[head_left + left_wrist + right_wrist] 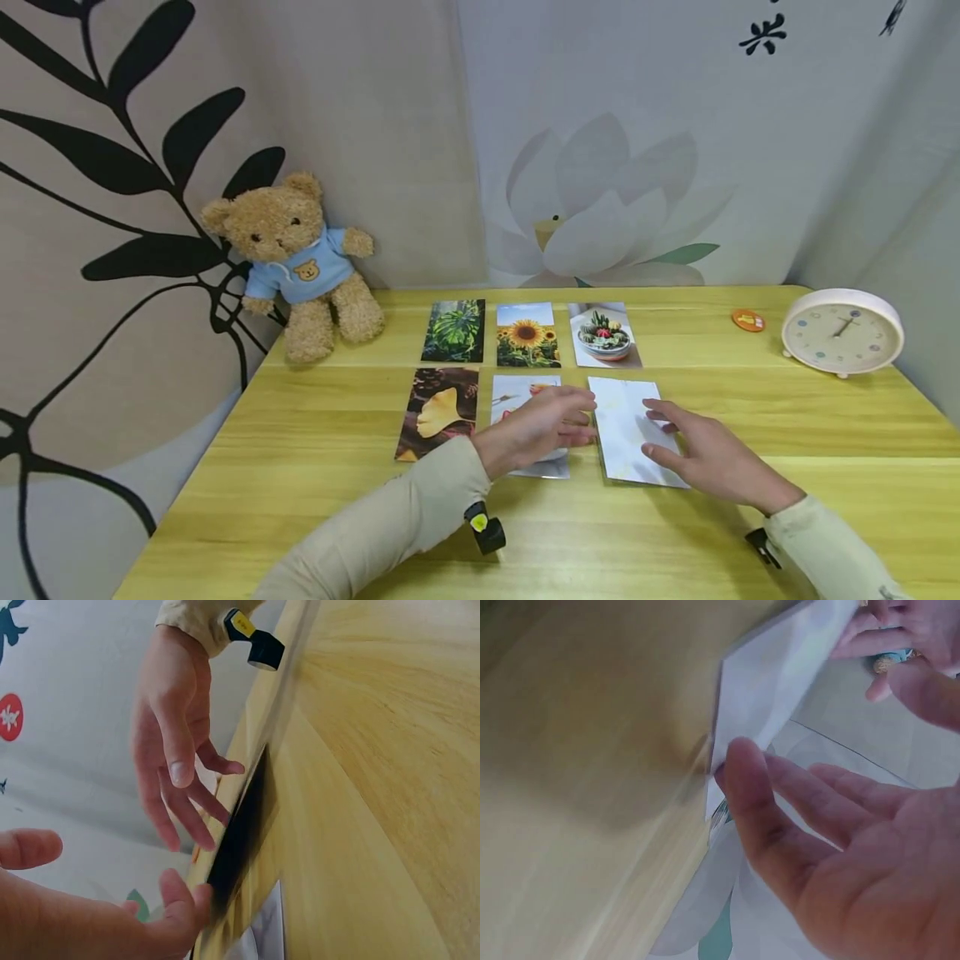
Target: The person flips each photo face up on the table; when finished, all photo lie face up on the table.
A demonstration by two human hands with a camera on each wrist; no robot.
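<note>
A card [626, 425] lies between my two hands, its pale, nearly blank face up. From the left wrist view its dark underside [244, 825] shows, blurred and tilted over the table. My left hand [542, 425] is at the card's left edge, fingers loosely extended, and covers part of a photo card [551, 467] with a pale picture. At the right edge, my right hand [708, 454] has thumb and fingers spread apart, overlapping the card's face in the head view. The right thumb [750, 787] appears close to the card's edge in the right wrist view.
Beside the left hand is a ginkgo leaf card [438, 414]. Behind it stand in a row a green leaf card [453, 331], a sunflower card [527, 335] and a cactus bowl card [604, 335]. A teddy bear [300, 258], an orange disc [747, 320] and a white clock [843, 332] occupy the table's back.
</note>
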